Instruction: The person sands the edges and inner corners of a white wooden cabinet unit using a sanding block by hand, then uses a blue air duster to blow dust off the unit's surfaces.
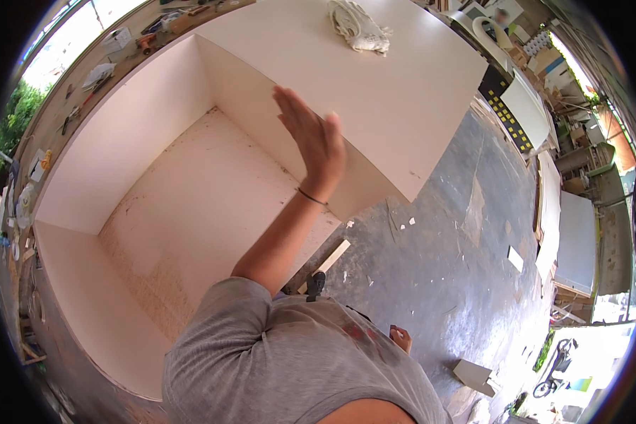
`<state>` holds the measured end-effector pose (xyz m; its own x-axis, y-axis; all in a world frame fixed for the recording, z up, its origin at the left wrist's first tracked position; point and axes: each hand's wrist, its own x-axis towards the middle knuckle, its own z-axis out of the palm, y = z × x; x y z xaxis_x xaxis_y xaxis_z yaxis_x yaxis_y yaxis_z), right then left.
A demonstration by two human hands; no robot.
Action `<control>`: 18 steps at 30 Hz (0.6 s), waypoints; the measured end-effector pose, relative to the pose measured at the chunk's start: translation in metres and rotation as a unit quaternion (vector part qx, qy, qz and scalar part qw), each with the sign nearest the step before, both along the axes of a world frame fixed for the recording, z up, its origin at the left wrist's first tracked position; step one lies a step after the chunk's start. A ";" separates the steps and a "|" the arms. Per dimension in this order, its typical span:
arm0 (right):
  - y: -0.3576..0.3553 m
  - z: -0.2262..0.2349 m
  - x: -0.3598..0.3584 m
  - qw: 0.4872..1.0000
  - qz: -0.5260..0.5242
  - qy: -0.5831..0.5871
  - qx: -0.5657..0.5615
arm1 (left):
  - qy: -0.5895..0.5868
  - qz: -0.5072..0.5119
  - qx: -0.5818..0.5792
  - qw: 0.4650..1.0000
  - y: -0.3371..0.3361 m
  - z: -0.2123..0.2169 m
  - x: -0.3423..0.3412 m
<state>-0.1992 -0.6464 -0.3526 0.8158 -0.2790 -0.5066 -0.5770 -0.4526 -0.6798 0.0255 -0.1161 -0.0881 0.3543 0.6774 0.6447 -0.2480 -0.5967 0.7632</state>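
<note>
My left hand [312,141] is raised with its fingers stretched out and nothing in them. It is at the top edge of the upright inner wall [251,99] of a large pale box-shaped cabinet [113,134]; whether the palm touches that edge, I cannot tell. A dark band circles the wrist. Low beside my body, my right hand [401,339] has its fingers curled in; what they hold, if anything, is hidden. Dust and brown marks cover the cabinet's inner panel [205,191]. A crumpled whitish cloth [358,28] lies on the broad pale top panel [403,92].
Behind the cabinet runs a workbench with an orange power drill [145,44] and scattered tools. A wooden strip [332,256] lies by my foot on the grey floor [431,275], among white scraps. Boards [576,244] lean at the right, and a white offcut [473,377] lies lower right.
</note>
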 end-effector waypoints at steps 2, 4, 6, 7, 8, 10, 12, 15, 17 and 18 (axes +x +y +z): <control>0.003 0.000 0.001 1.000 0.005 -0.001 -0.006 | -0.004 -0.006 0.118 0.993 -0.041 0.000 -0.008; 0.014 0.009 0.012 1.000 0.023 -0.010 -0.013 | -0.043 -0.072 0.202 0.976 -0.098 -0.009 -0.021; 0.024 0.015 0.027 0.998 0.052 -0.027 -0.017 | -0.050 -0.272 0.433 0.858 -0.135 -0.019 -0.055; 0.025 0.020 0.036 0.996 0.063 -0.056 -0.008 | -0.082 -0.287 0.433 0.850 -0.137 -0.018 -0.063; 0.026 0.024 0.048 0.994 0.075 -0.084 0.001 | -0.113 -0.300 0.433 0.842 -0.136 -0.017 -0.071; 0.048 0.056 0.074 0.983 0.078 -0.161 0.044 | -0.086 -0.291 0.373 0.877 -0.117 -0.018 -0.072; 0.063 0.099 0.100 0.957 0.097 -0.273 0.024 | -0.062 -0.209 0.198 0.956 -0.083 -0.023 -0.046; 0.111 0.193 0.137 0.920 0.108 -0.375 -0.034 | -0.013 -0.150 0.166 0.974 -0.068 -0.042 -0.035; 0.120 0.242 0.160 0.891 0.130 -0.411 -0.143 | 0.008 -0.199 0.300 0.933 -0.082 -0.045 -0.052; 0.130 0.267 0.168 0.875 0.141 -0.449 -0.114 | 0.015 -0.276 0.379 0.883 -0.096 -0.042 -0.067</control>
<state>-0.0311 -0.5160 -0.0857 0.9088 -0.0123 0.4170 0.3009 -0.6731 -0.6755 -0.0411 -0.2126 -0.1301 0.5205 -0.2267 0.8232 -0.6471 -0.7337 0.2071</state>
